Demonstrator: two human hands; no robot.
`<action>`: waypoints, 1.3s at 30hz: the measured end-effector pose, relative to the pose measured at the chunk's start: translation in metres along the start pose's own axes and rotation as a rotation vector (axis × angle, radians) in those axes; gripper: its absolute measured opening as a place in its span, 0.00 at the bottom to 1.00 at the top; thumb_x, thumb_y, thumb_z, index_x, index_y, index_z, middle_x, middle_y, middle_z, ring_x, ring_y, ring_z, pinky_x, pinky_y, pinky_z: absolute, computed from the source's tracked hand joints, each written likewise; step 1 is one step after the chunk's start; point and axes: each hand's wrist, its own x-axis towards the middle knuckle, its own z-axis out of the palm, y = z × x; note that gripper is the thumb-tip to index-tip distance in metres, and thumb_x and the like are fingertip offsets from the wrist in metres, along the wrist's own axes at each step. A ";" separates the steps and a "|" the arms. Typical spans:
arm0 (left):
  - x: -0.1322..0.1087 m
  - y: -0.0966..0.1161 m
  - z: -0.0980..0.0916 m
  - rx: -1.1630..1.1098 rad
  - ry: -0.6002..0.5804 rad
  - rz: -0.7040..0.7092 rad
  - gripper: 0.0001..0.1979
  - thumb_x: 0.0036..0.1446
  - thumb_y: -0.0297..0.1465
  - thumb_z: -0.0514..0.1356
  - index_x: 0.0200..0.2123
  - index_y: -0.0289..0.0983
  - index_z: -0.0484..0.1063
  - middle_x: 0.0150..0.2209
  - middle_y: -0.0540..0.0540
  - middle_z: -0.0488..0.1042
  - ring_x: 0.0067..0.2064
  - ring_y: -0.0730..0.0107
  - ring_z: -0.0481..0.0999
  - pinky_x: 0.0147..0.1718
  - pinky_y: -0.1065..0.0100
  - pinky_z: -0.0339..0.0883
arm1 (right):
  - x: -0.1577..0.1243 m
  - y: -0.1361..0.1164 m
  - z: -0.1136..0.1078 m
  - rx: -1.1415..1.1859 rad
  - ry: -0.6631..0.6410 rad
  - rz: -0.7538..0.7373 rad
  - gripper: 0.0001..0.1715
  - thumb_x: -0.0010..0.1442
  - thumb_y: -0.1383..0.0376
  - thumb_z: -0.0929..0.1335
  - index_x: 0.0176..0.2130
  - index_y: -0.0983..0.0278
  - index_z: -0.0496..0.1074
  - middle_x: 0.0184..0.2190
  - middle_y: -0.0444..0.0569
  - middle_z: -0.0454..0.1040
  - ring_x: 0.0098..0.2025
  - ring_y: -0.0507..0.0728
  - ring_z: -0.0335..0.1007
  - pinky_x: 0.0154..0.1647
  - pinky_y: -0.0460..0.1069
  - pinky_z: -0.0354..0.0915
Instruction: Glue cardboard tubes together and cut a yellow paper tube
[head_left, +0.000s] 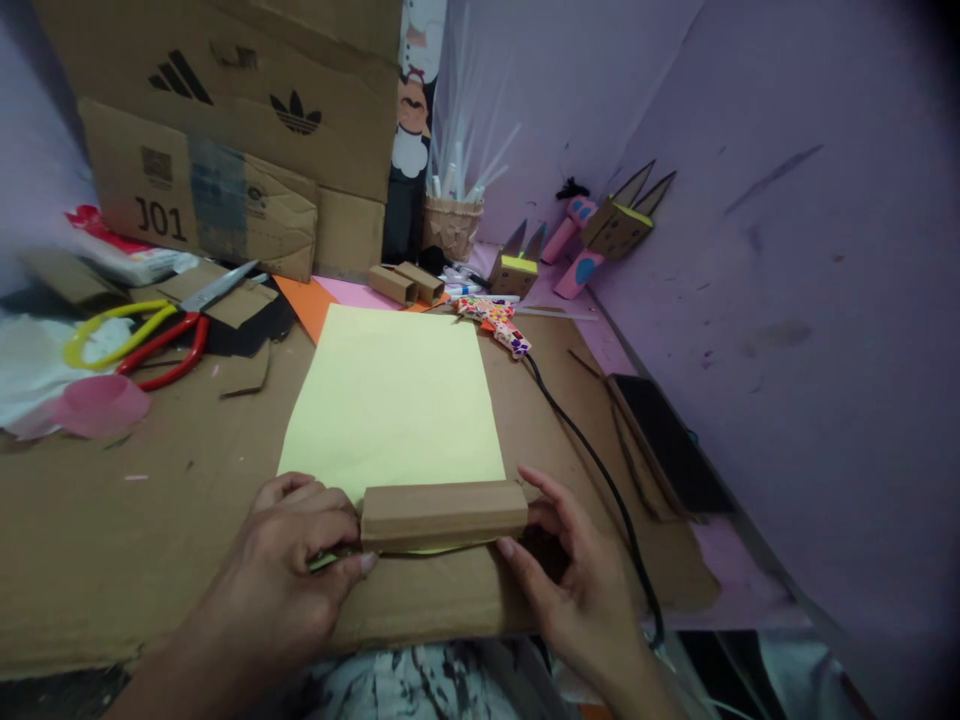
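Observation:
A long brown cardboard block (pixel 444 514) lies across the near edge of a pale yellow paper sheet (pixel 394 395). My left hand (pixel 304 560) pinches the block's left end, fingers curled and thumb underneath, with a bit of the yellow paper by the thumb. My right hand (pixel 574 575) grips the block's right end between thumb and fingers. Both rest on a brown cardboard work surface (pixel 150 540).
Scissors with red and yellow handles (pixel 161 335) lie at the left. Cardboard boxes (pixel 225 130) stand behind. A black cable (pixel 600 470) runs down the right, beside a dark flat slab (pixel 667 440). Small cardboard figures (pixel 615 225) and a cup of sticks (pixel 454 220) sit at the back.

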 end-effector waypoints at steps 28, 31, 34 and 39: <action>0.002 0.001 -0.001 -0.010 -0.007 0.003 0.11 0.50 0.31 0.57 0.18 0.40 0.70 0.20 0.54 0.70 0.28 0.70 0.70 0.40 0.60 0.55 | -0.004 -0.022 0.029 -0.439 0.140 0.010 0.54 0.48 0.57 0.71 0.64 0.65 0.42 0.48 0.62 0.66 0.49 0.72 0.63 0.45 0.66 0.63; 0.002 0.001 -0.001 -0.012 -0.018 -0.014 0.10 0.50 0.30 0.58 0.18 0.39 0.70 0.21 0.55 0.70 0.29 0.70 0.70 0.42 0.60 0.55 | -0.004 -0.021 0.031 -0.424 0.159 0.023 0.52 0.49 0.56 0.70 0.64 0.65 0.43 0.50 0.62 0.66 0.50 0.72 0.62 0.46 0.66 0.62; 0.002 0.002 -0.001 -0.009 -0.018 -0.021 0.10 0.50 0.30 0.58 0.18 0.39 0.70 0.21 0.55 0.70 0.28 0.71 0.69 0.42 0.60 0.54 | -0.005 -0.018 0.031 -0.392 0.166 0.027 0.50 0.49 0.56 0.70 0.63 0.64 0.45 0.51 0.61 0.65 0.50 0.71 0.63 0.48 0.66 0.61; 0.003 0.002 -0.001 0.000 -0.014 -0.015 0.11 0.50 0.31 0.58 0.17 0.39 0.69 0.20 0.55 0.70 0.28 0.71 0.69 0.42 0.60 0.54 | -0.008 -0.014 0.029 -0.312 0.168 0.047 0.46 0.51 0.60 0.68 0.63 0.65 0.46 0.52 0.61 0.65 0.52 0.69 0.62 0.50 0.65 0.61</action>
